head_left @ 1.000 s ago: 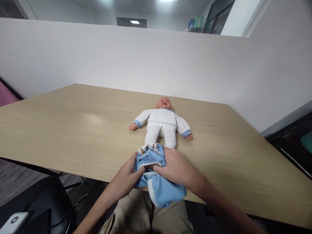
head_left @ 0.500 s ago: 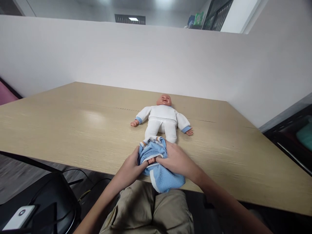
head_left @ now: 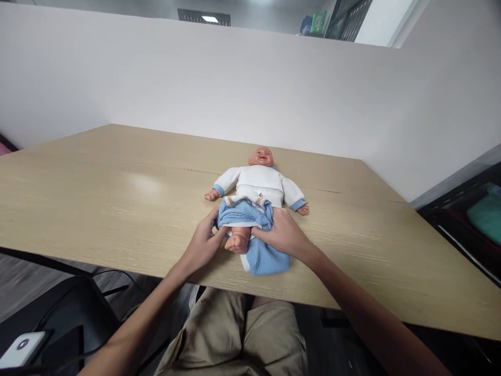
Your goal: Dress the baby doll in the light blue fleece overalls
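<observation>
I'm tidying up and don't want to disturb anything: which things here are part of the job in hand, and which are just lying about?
In use:
- blue garment, held by the left hand and right hand
- doll, one foot showing through the garment
- table beneath

Lying about:
- white device, lower left
- teal item, far right
- green packet, beyond the wall

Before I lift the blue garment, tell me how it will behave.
The blue garment looks floppy, since it bunches between the left hand and right hand. Its nubby surface probably won't slip easily. Lifted, it may tug the doll's foot, which pokes through it.
</observation>
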A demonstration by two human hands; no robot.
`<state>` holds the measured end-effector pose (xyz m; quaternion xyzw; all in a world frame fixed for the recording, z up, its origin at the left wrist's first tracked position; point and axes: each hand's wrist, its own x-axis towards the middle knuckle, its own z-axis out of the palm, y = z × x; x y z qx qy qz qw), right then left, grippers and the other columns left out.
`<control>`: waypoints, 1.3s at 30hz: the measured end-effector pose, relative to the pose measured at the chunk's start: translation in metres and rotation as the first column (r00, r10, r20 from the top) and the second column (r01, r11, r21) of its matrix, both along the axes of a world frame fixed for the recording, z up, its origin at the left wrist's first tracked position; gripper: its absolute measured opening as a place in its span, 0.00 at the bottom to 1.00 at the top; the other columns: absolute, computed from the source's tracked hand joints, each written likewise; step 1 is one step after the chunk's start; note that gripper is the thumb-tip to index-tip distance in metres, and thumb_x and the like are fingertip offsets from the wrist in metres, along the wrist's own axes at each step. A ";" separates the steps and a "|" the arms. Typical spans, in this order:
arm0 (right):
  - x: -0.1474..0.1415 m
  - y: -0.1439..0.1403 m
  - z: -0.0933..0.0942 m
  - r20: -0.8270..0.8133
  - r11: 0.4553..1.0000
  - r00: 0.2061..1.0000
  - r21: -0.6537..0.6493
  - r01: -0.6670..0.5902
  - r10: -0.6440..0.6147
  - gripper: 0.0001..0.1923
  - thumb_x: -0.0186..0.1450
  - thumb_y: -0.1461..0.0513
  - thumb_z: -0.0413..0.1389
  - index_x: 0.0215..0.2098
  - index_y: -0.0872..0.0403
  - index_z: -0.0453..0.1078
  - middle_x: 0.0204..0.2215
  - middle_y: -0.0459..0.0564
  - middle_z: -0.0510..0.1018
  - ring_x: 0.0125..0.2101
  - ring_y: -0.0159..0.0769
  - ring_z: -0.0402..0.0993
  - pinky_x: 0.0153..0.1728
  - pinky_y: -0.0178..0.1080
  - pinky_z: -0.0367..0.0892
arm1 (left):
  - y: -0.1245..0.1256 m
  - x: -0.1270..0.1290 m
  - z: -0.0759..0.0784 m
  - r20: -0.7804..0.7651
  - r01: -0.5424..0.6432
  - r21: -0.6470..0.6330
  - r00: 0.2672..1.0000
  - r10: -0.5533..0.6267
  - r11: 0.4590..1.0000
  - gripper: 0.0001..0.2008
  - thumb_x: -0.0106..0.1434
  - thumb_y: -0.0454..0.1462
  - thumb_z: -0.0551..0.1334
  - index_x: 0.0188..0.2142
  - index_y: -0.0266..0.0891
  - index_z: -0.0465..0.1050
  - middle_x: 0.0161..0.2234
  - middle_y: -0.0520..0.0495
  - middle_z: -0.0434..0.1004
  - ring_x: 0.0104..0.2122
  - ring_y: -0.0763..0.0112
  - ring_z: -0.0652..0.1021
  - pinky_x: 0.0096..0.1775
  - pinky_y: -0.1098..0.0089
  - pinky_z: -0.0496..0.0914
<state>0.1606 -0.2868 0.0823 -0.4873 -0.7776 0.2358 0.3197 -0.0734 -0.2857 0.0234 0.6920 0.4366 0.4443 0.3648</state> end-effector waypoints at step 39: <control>0.098 0.037 -0.032 -0.551 0.759 0.831 -0.507 -0.408 0.079 0.27 0.65 0.41 0.68 0.48 0.53 0.77 0.40 0.49 0.81 0.38 0.40 0.78 0.40 0.38 0.73 | 0.143 0.068 0.086 0.007 0.814 -0.444 0.420 -0.907 0.374 0.20 0.56 0.43 0.78 0.44 0.40 0.75 0.31 0.53 0.75 0.28 0.71 0.73 0.28 0.73 0.67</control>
